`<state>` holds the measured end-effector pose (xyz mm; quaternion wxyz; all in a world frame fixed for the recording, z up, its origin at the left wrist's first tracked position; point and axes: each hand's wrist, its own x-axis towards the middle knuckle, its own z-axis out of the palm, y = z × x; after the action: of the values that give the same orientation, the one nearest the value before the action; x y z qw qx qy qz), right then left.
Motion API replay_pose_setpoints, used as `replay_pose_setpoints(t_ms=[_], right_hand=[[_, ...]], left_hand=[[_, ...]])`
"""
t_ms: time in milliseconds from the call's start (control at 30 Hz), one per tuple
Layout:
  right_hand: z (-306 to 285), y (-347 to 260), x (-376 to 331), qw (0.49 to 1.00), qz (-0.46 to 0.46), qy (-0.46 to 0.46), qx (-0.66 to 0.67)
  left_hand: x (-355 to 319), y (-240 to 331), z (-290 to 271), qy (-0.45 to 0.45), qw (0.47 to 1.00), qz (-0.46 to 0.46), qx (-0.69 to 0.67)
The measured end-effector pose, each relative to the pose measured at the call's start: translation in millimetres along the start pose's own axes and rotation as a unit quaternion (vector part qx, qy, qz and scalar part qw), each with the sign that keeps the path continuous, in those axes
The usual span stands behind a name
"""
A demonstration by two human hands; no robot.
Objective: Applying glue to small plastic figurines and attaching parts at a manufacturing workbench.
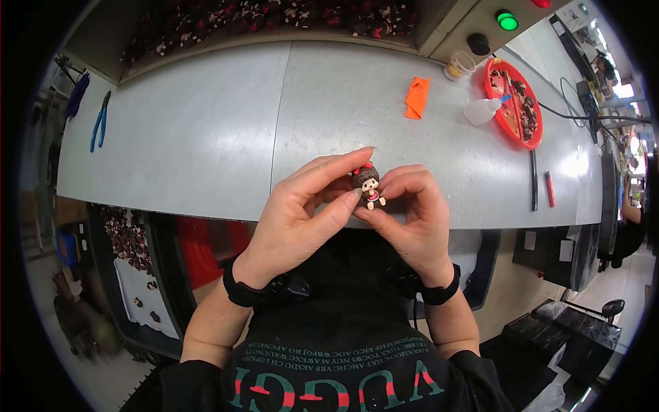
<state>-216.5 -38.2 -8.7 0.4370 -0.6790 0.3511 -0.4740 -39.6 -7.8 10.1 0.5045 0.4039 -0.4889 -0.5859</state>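
Observation:
A small brown-haired figurine (369, 187) with a red bow, pale face and pale feet is held upright over the near edge of the grey table. My left hand (302, 202) pinches it between thumb and fingers from the left. From the right, my right hand (415, 220) grips its lower side with thumb and bent forefinger. Both hands are closed on the one figurine, and its back is hidden by them.
An orange cloth (417, 98), a white squeeze bottle (482, 110), a clear cup (458, 66) and a red tray of small parts (490, 77) lie at the right. Blue-handled pliers (100, 123) rest at the left. A bin of figurines (274, 24) stands behind; a red marker (550, 189) lies right.

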Motion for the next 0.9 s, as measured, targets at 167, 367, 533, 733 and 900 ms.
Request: replay_pose_setpoints(t_ms=[167,367,533,733,900], right_hand=[[1.8,0.5,0.2,1.000,0.003,0.002,0.005],[2.2,-1.5,-1.9,0.999,0.023,0.012,0.033],[2.0,-1.3,-1.6,0.999,0.005,-0.010,0.047],[3.3,-2.2,2.6,1.000,-0.019,0.014,-0.001],[-1.1,-7.3,2.1,0.996,-0.003,0.012,-0.086]], left_hand=[[-0.3,-0.5,-1.1,0.000,0.999,0.031,0.017],[1.1,3.1,-4.7,-0.003,1.000,0.020,0.024],[0.1,3.7,-1.6,0.010,1.000,-0.003,-0.011],[1.6,3.8,-1.9,0.000,0.998,-0.015,-0.061],[0.2,2.4,2.0,0.012,0.998,-0.013,-0.053]])
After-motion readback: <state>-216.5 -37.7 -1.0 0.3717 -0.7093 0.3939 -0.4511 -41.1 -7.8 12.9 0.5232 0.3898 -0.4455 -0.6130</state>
